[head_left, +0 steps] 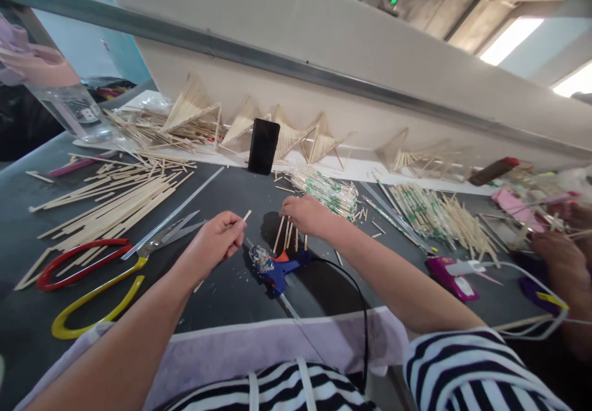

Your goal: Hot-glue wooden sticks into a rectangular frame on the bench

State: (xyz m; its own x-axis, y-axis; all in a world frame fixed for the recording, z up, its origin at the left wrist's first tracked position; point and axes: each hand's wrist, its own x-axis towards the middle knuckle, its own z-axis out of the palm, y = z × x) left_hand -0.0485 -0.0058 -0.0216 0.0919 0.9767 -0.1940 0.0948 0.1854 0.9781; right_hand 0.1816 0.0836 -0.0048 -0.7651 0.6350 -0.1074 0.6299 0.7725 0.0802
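Observation:
My left hand is closed in a pinch on a short wooden stick, whose pale end sticks out past the fingertips. To its right, my right hand reaches down with its fingers drawn together at the upper ends of several short wooden sticks. The fingers seem to grip one of these; their tips are partly hidden. Between the hands and closer to me lies a blue hot glue gun with an orange trigger, a clear glue stick at its back and crusted glue around its nozzle.
Large scissors with red and yellow handles lie left, beside long sticks. A black phone stands before stick models. Wrapped stick bundles lie behind my right hand. A bottle stands left; another person's hand is right.

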